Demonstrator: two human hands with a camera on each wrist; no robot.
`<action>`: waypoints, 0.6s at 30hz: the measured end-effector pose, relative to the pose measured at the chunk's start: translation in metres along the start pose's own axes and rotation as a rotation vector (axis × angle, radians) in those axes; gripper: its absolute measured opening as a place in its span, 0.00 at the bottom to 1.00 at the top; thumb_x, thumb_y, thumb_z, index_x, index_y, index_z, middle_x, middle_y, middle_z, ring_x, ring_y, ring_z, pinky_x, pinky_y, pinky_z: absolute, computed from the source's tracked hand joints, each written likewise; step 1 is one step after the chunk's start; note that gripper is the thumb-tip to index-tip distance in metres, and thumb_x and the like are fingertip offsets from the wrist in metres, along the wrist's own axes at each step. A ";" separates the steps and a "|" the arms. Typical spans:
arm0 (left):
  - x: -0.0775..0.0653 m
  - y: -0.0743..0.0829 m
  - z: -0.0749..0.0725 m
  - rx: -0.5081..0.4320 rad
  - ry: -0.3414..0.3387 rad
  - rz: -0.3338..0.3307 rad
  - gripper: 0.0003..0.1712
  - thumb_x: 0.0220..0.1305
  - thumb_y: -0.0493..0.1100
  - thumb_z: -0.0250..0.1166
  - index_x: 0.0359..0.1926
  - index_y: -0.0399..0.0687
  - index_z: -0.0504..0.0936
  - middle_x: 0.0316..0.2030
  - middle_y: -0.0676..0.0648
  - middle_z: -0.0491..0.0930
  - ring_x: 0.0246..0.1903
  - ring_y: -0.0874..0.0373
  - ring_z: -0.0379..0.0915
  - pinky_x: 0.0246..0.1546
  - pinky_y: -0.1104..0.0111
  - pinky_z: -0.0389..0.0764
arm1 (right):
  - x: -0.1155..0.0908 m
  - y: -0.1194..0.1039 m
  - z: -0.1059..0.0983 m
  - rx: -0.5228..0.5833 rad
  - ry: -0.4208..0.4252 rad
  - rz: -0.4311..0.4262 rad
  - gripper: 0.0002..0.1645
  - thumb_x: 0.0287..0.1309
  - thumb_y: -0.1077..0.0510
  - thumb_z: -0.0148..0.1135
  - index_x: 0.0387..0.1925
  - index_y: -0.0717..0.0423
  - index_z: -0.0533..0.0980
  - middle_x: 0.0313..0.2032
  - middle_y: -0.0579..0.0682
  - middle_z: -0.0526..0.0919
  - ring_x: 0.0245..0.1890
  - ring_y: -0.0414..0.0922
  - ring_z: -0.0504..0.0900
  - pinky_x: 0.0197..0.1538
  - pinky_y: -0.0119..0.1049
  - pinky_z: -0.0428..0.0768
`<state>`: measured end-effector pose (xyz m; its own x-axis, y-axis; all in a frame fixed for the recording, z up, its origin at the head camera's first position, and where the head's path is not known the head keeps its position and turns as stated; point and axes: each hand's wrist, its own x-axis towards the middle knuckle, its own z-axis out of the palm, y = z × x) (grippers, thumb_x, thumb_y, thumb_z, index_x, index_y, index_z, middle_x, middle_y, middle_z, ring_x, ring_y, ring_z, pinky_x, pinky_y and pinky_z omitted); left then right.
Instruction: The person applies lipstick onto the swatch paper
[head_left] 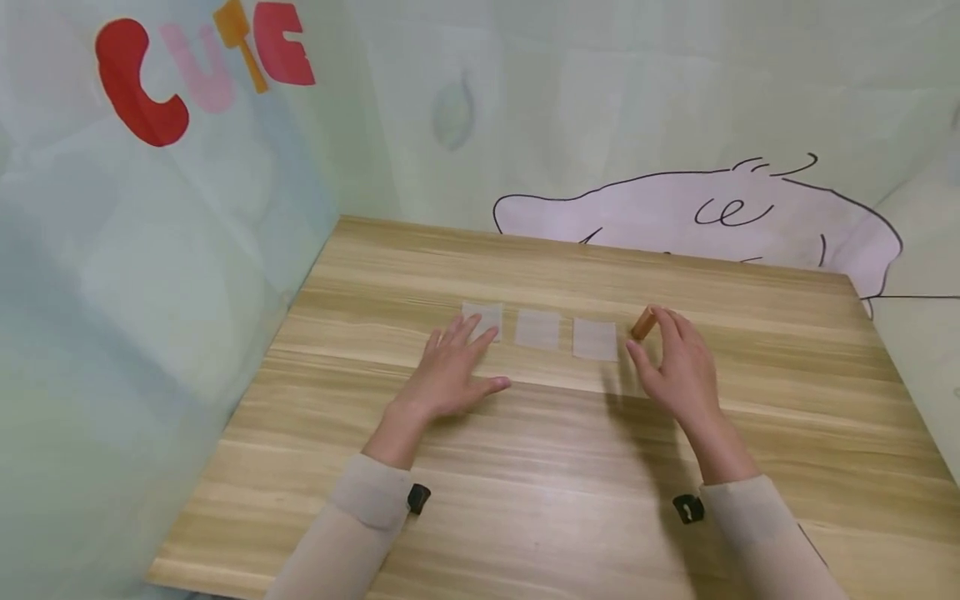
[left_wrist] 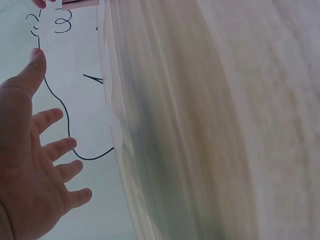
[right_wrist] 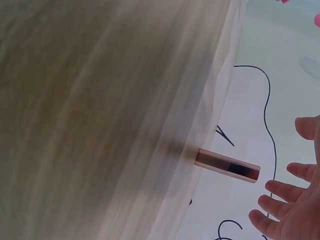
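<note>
A small, shiny copper-coloured tube that looks like a lipstick stands upright on the wooden table, right of three pale square sheets. The right wrist view shows the same tube with a dark patch near its top. My right hand is beside it with fingers spread and bent; in the right wrist view a gap separates the fingers from the tube. My left hand is spread, palm down, over the near edge of the left sheet. Whether it touches the sheet I cannot tell.
The middle sheet and right sheet lie flat in a row with the left one. The wooden table ends at a printed backdrop behind and on the left. A black clip-like piece sits at the right cuff.
</note>
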<state>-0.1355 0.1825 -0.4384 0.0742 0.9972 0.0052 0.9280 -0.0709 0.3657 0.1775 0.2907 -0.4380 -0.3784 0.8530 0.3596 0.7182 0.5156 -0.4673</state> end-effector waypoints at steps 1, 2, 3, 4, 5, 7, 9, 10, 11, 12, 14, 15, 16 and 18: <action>0.001 0.001 0.001 -0.003 -0.003 0.004 0.46 0.56 0.71 0.56 0.70 0.57 0.57 0.72 0.44 0.46 0.71 0.44 0.35 0.67 0.44 0.42 | 0.000 0.001 0.001 0.000 -0.004 0.008 0.36 0.60 0.46 0.59 0.64 0.59 0.62 0.61 0.63 0.67 0.61 0.62 0.64 0.59 0.60 0.62; 0.002 0.002 0.002 -0.010 -0.005 0.008 0.46 0.56 0.70 0.57 0.70 0.57 0.57 0.72 0.44 0.46 0.71 0.44 0.35 0.67 0.44 0.41 | 0.001 0.002 0.001 -0.001 -0.008 0.016 0.36 0.60 0.46 0.59 0.64 0.59 0.63 0.61 0.63 0.67 0.61 0.62 0.63 0.59 0.60 0.61; 0.003 0.003 0.003 -0.010 -0.012 0.009 0.46 0.56 0.71 0.56 0.70 0.57 0.57 0.72 0.45 0.46 0.71 0.44 0.35 0.67 0.45 0.41 | 0.001 0.003 0.001 0.001 -0.013 0.024 0.36 0.60 0.46 0.59 0.64 0.59 0.62 0.61 0.63 0.67 0.61 0.62 0.63 0.59 0.60 0.61; 0.004 0.005 0.003 -0.012 -0.012 0.008 0.46 0.56 0.71 0.56 0.70 0.57 0.57 0.72 0.45 0.46 0.71 0.45 0.35 0.67 0.45 0.41 | 0.002 0.003 0.001 0.000 -0.017 0.028 0.36 0.60 0.46 0.58 0.64 0.58 0.62 0.61 0.63 0.67 0.61 0.62 0.63 0.59 0.61 0.61; 0.005 0.006 0.003 -0.013 -0.013 0.008 0.46 0.56 0.71 0.56 0.70 0.56 0.57 0.72 0.45 0.46 0.71 0.45 0.35 0.67 0.45 0.41 | 0.002 0.004 0.001 -0.001 -0.020 0.032 0.35 0.61 0.46 0.58 0.64 0.58 0.62 0.61 0.63 0.67 0.61 0.62 0.63 0.59 0.61 0.61; 0.008 0.009 0.004 -0.016 -0.013 0.014 0.46 0.56 0.70 0.57 0.70 0.56 0.57 0.72 0.45 0.46 0.71 0.45 0.36 0.67 0.45 0.41 | 0.004 0.005 0.001 -0.003 -0.026 0.039 0.35 0.61 0.46 0.58 0.65 0.57 0.62 0.61 0.63 0.66 0.61 0.63 0.63 0.59 0.61 0.61; 0.010 0.012 0.005 -0.018 -0.013 0.020 0.46 0.56 0.70 0.57 0.70 0.56 0.57 0.72 0.46 0.46 0.71 0.45 0.36 0.67 0.46 0.41 | 0.004 0.006 0.001 -0.004 -0.032 0.043 0.35 0.61 0.46 0.57 0.65 0.57 0.62 0.61 0.64 0.66 0.61 0.63 0.63 0.59 0.62 0.61; 0.011 0.013 0.006 -0.019 -0.011 0.027 0.46 0.57 0.70 0.57 0.70 0.56 0.58 0.72 0.45 0.47 0.71 0.45 0.37 0.67 0.45 0.42 | 0.005 0.006 0.001 -0.004 -0.034 0.045 0.35 0.61 0.46 0.57 0.65 0.57 0.62 0.61 0.64 0.66 0.61 0.63 0.63 0.59 0.62 0.61; 0.012 0.015 0.006 -0.023 -0.012 0.033 0.46 0.57 0.69 0.58 0.70 0.56 0.58 0.72 0.45 0.47 0.71 0.45 0.37 0.67 0.45 0.42 | 0.005 0.006 0.001 -0.004 -0.036 0.047 0.35 0.62 0.46 0.57 0.65 0.57 0.62 0.61 0.64 0.66 0.61 0.63 0.63 0.58 0.62 0.61; 0.014 0.017 0.007 -0.025 -0.015 0.040 0.46 0.57 0.69 0.58 0.70 0.56 0.58 0.72 0.45 0.47 0.71 0.45 0.37 0.67 0.45 0.42 | 0.005 0.007 0.001 -0.004 -0.039 0.050 0.35 0.62 0.46 0.57 0.65 0.57 0.62 0.61 0.64 0.66 0.61 0.63 0.63 0.59 0.62 0.61; 0.016 0.020 0.008 -0.026 -0.026 0.049 0.45 0.57 0.69 0.58 0.70 0.57 0.57 0.72 0.46 0.47 0.71 0.45 0.37 0.67 0.45 0.42 | 0.005 0.008 0.001 -0.003 -0.042 0.054 0.35 0.62 0.46 0.57 0.65 0.57 0.62 0.61 0.64 0.67 0.61 0.64 0.63 0.59 0.62 0.61; 0.018 0.022 0.009 -0.020 -0.031 0.055 0.45 0.57 0.69 0.57 0.71 0.57 0.57 0.72 0.46 0.48 0.71 0.45 0.37 0.67 0.45 0.42 | 0.005 0.009 0.002 -0.003 -0.042 0.054 0.34 0.62 0.46 0.57 0.65 0.57 0.63 0.61 0.64 0.67 0.60 0.64 0.64 0.58 0.62 0.61; 0.019 0.024 0.009 -0.014 -0.037 0.062 0.45 0.57 0.69 0.57 0.71 0.57 0.57 0.72 0.45 0.48 0.71 0.45 0.37 0.67 0.45 0.42 | 0.005 0.010 0.002 -0.005 -0.041 0.057 0.34 0.62 0.46 0.57 0.65 0.57 0.63 0.60 0.64 0.67 0.60 0.64 0.64 0.59 0.62 0.61; 0.023 0.027 0.011 -0.008 -0.043 0.071 0.45 0.57 0.69 0.57 0.71 0.57 0.57 0.72 0.45 0.48 0.71 0.45 0.37 0.67 0.45 0.42 | 0.006 0.012 0.002 -0.009 -0.038 0.059 0.34 0.61 0.46 0.58 0.64 0.58 0.63 0.60 0.64 0.67 0.60 0.63 0.64 0.59 0.61 0.62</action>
<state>-0.1044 0.2028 -0.4386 0.1559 0.9877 -0.0083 0.9170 -0.1416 0.3730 0.1825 0.3015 -0.4431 -0.3570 0.8846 0.3000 0.7451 0.4633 -0.4797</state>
